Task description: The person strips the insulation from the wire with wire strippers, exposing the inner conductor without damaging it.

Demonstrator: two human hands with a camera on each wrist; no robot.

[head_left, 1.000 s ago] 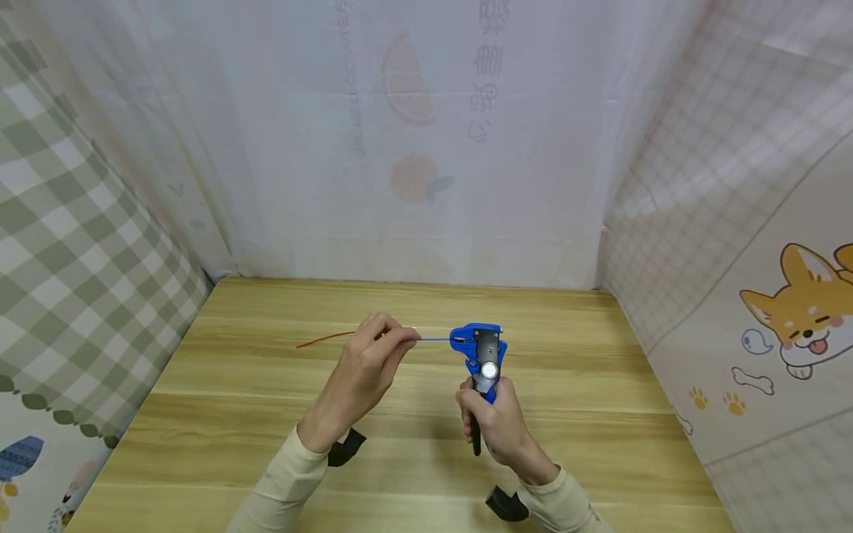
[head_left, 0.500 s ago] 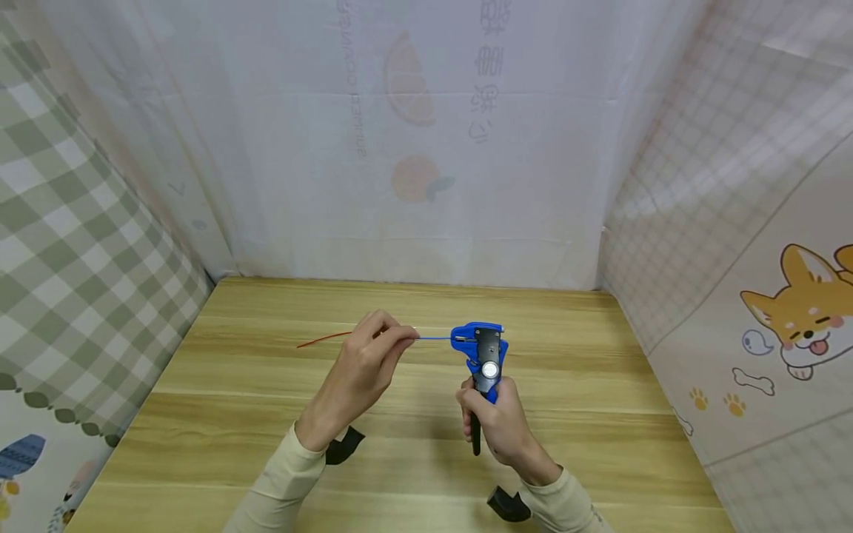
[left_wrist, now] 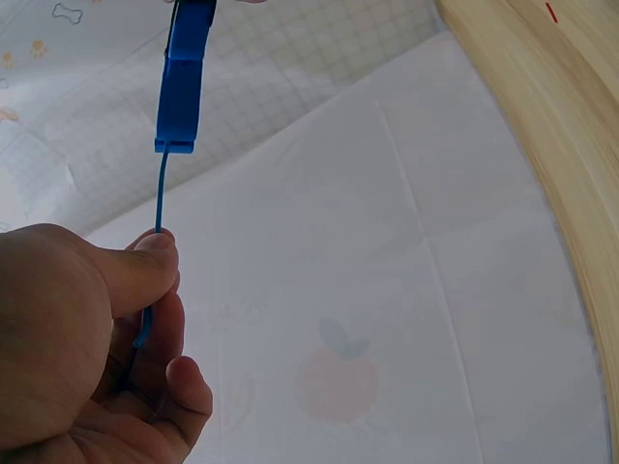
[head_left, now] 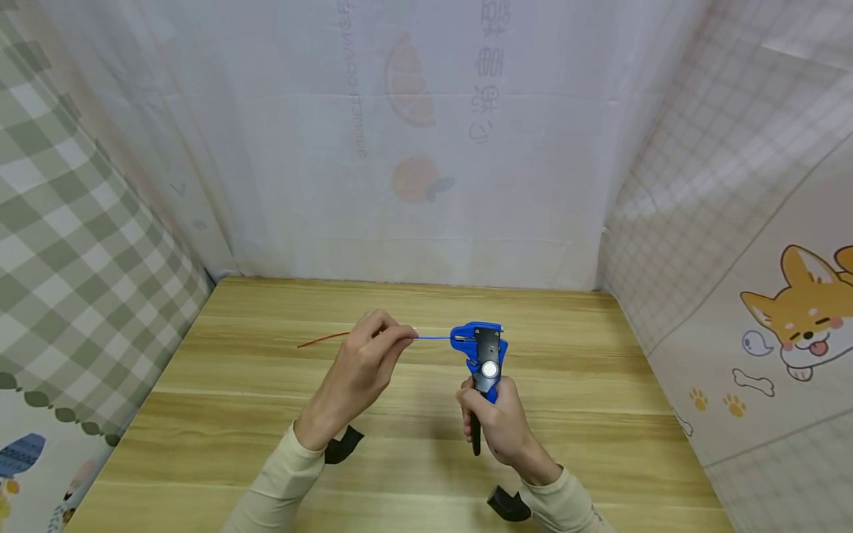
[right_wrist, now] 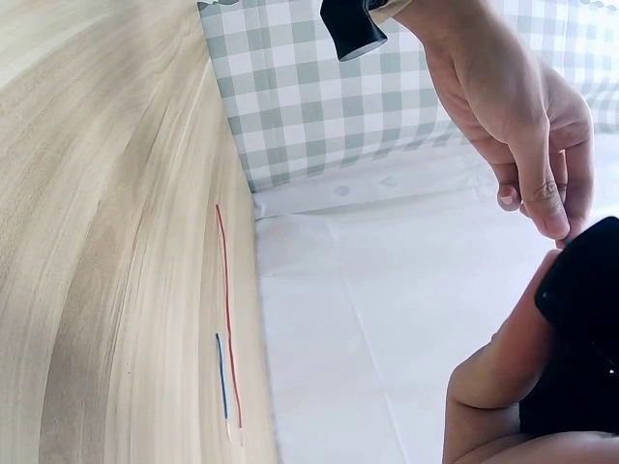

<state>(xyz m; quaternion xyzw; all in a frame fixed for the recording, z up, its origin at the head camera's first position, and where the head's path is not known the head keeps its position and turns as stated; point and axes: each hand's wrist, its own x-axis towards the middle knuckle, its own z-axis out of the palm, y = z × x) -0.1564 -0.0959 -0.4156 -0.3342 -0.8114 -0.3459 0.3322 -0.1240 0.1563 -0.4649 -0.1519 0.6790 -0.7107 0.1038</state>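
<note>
My left hand [head_left: 356,366] pinches a thin blue wire [head_left: 435,338] between thumb and fingertips. From the pinch the wire runs straight right into the nose of a blue and black wire stripper [head_left: 489,348] with a white round knob. My right hand [head_left: 501,422] grips the stripper's handles, holding it upright above the table. In the left wrist view the blue wire [left_wrist: 161,193] enters the end of the stripper [left_wrist: 181,101], and its short free end hangs past my left thumb. The wire's other end is hidden inside the tool.
A red wire [head_left: 323,340] lies on the wooden table [head_left: 233,414], partly behind my left hand. In the right wrist view a shorter blue wire [right_wrist: 222,377] with a pale tip lies beside the red wire [right_wrist: 228,300]. Printed curtains [head_left: 300,185] hang around the table.
</note>
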